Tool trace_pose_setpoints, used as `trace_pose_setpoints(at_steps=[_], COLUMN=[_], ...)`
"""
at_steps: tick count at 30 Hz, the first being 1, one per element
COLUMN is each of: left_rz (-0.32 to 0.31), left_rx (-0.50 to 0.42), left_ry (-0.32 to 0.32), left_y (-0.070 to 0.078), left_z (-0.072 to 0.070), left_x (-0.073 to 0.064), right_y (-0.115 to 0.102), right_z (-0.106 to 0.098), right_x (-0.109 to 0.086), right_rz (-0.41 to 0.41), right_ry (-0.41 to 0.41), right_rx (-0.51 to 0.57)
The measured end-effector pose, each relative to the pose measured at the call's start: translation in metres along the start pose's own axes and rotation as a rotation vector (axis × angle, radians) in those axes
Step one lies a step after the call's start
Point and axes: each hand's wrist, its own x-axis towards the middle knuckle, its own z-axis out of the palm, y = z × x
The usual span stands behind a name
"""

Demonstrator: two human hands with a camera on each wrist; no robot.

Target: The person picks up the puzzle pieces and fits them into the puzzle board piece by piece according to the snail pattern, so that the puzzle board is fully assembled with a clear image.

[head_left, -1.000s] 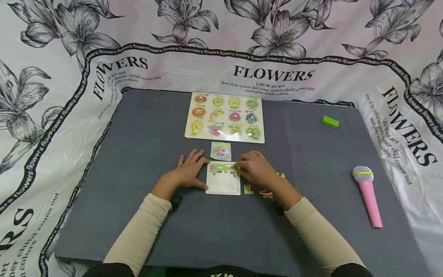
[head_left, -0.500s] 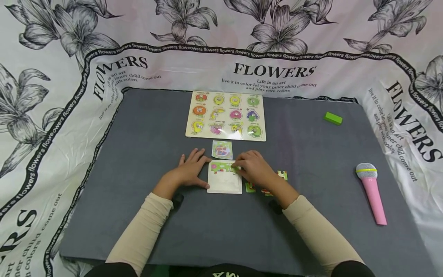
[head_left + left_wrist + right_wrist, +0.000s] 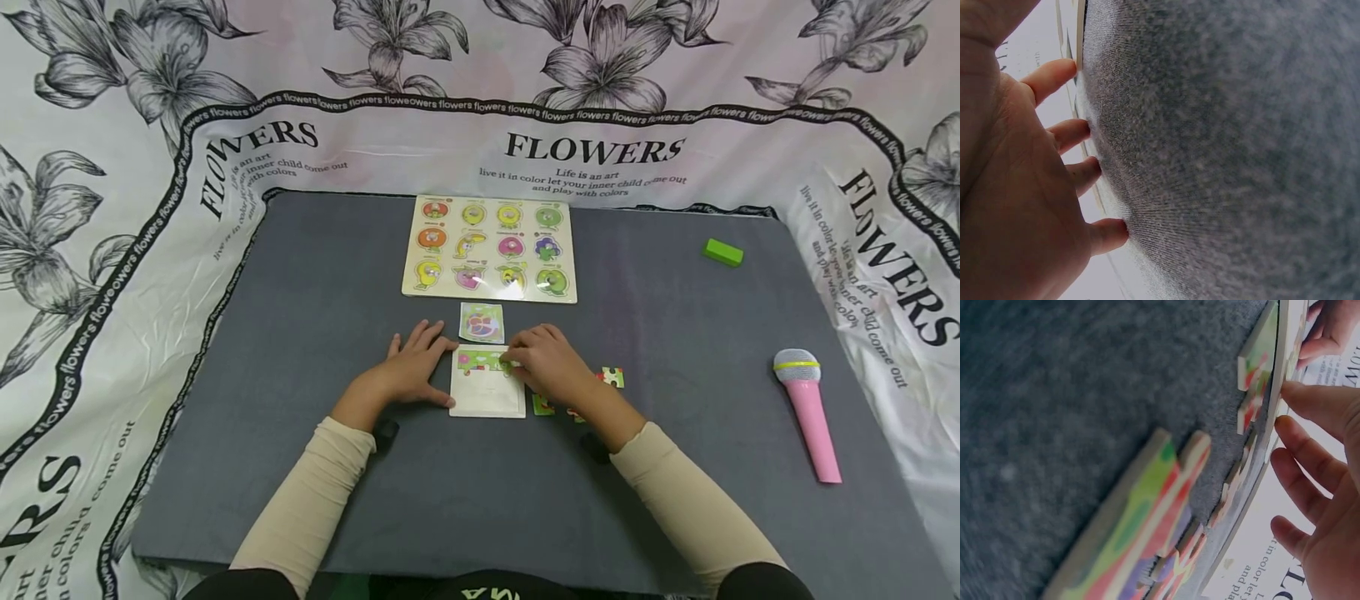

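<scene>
A white puzzle tray [image 3: 487, 400] lies on the grey table, with a row of green and pink puzzle pieces [image 3: 474, 360] along its far side. My left hand [image 3: 408, 367] is spread at the tray's left side, thumb and index finger touching its edge; the left wrist view shows its fingers [image 3: 1071, 134] apart. At the tray's far right corner, my right hand [image 3: 551, 362] pinches a puzzle piece between thumb and fingertips, the piece mostly hidden by the fingers. Loose puzzle pieces [image 3: 612, 377] lie under and beside the right forearm, and larger in the right wrist view [image 3: 1141, 519].
A small picture card [image 3: 482, 323] lies just beyond the tray. Behind it is a fruit board [image 3: 489, 292] with rows of fruit pictures. To the right are a green block [image 3: 723, 252] and a pink toy microphone [image 3: 812, 429]. A flower-printed cloth [image 3: 420, 154] borders the table.
The right fingertips shift very slightly left over the row of pieces. The left hand stays at the tray's edge. The head view has tilted a little.
</scene>
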Motion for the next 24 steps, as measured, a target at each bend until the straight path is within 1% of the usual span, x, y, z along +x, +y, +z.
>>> trace_pose_setpoints(at_steps=[4,6,10,14,17,20,24], left_rz=[0.003,0.003,0.009,0.003,-0.002,-0.001,0.002], left_rx=[-0.008,-0.012,-0.014,-0.013,-0.012,-0.015,-0.018], left_ry=[0.009,0.012,0.012,0.007,0.004,0.001,0.000], left_y=[0.001,0.002,0.002,0.002,0.002,0.001,0.002], left_z=[-0.001,-0.001,-0.002,-0.003,-0.003,-0.003,-0.002], left_x=[0.001,0.001,0.001,0.002,0.002,0.001,0.001], right_y=[0.004,0.009,0.021,0.031,0.035,0.034,0.032], right_z=[-0.007,-0.012,-0.023,-0.029,-0.027,-0.023,-0.017], right_x=[-0.003,-0.008,-0.023,-0.040,-0.050,-0.057,-0.062], right_rz=[0.013,0.034,0.125,0.206,0.213,0.202,0.190], right_ry=[0.000,0.007,0.013,-0.021,-0.042,-0.043,-0.019], right_rx=[0.028,0.049,0.102,0.138,0.148,0.163,0.160])
